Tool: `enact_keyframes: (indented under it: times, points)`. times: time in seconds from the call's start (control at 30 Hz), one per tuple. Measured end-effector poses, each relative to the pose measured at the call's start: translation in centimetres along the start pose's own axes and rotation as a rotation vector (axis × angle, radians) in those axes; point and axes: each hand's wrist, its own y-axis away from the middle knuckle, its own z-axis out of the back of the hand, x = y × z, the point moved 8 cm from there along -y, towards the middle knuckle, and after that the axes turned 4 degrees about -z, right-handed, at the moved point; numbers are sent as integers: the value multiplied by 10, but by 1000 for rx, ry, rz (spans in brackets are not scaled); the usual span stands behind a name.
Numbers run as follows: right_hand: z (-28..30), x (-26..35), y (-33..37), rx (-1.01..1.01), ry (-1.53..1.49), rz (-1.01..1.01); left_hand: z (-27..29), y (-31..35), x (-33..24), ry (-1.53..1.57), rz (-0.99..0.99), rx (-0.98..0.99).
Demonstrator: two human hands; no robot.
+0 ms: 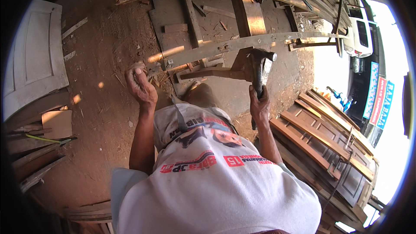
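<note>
Both hands work at the curved plank (pixel 242 43): left hand (pixel 141 87) pinching its near end steady, right hand (pixel 259 104) clenched round a raised hammer (pixel 261 70).

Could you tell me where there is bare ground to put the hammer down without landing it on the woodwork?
The open patch is the dirt floor left of the left hand, bordered by the white door panel and the scrap wood pile. Ahead of the hammer in the right hand, the long plank and wooden frame crowd things. The stacked doors fill the right.
</note>
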Motion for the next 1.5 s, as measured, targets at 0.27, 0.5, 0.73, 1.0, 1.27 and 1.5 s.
enact_keyframes:
  times: [0.27, 0.5, 0.73, 1.0, 1.27, 1.5]
  points:
    - [55, -111, -21, -76, -411, -270, -249, 169, -93, -83, -112, 1181]
    - [96, -196, 4, -129, -351, -332, -380, 284, -100, -393, -492, 1305]
    - [92, -257, 20, -152, -491, -381, -385, 267, -98, -57, -285, 1256]
    - [79, -209, 25, -189, -554, -510, -355, 84, -198, 27, -379, 1092]
    - [43, -175, 47, -187, -411, -524, -403, -19, -98, -237, -602, 1180]
    - [38, -130, 71, -133, -294, -533, -488, 0, -38, -323, -299, 1431]
